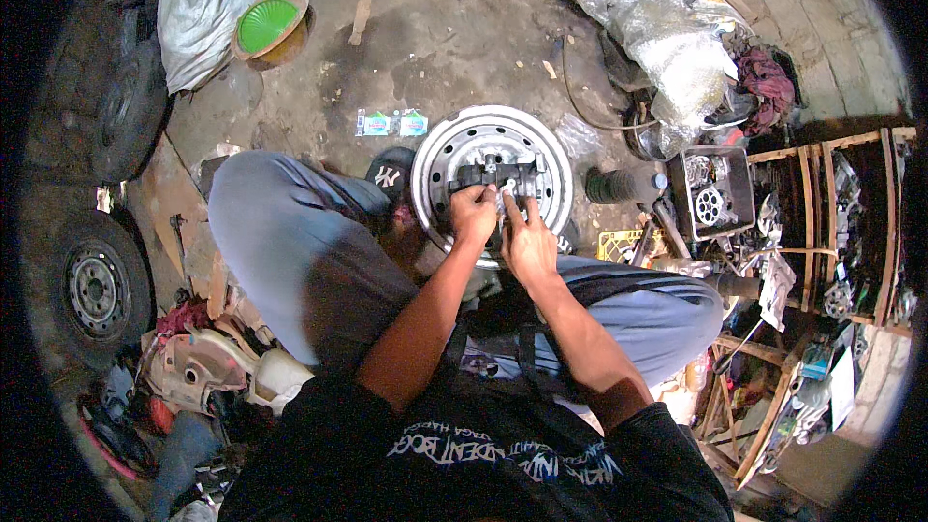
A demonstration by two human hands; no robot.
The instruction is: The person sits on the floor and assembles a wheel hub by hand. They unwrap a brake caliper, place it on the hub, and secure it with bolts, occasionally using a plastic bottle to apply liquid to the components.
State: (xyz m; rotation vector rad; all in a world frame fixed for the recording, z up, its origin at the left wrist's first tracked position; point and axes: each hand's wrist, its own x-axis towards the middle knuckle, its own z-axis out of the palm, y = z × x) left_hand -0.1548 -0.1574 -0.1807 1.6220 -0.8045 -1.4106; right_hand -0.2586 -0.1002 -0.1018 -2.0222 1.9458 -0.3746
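In front of me a silver steel wheel rim [447,132] lies flat on the ground between my legs. On top of it rests a dark grey metal mechanical part [527,177] with lighter fittings; its exact kind is unclear. My left hand [473,219] is closed, thumb and fingers pinching at the part's near left edge. Against its near right side, my right hand [531,244] grips with bent fingers, beside a small bright metal piece at the part's middle. The fingers partly hide the part's near side.
A dark bottle [619,186] stands right of the rim, near a metal tray [688,220] of parts. Wooden shelving [807,222] lines the right. At the left are a tyred wheel [97,288] and a bowl with a green inside [266,27]. Two small packets [375,124] lie beyond my legs.
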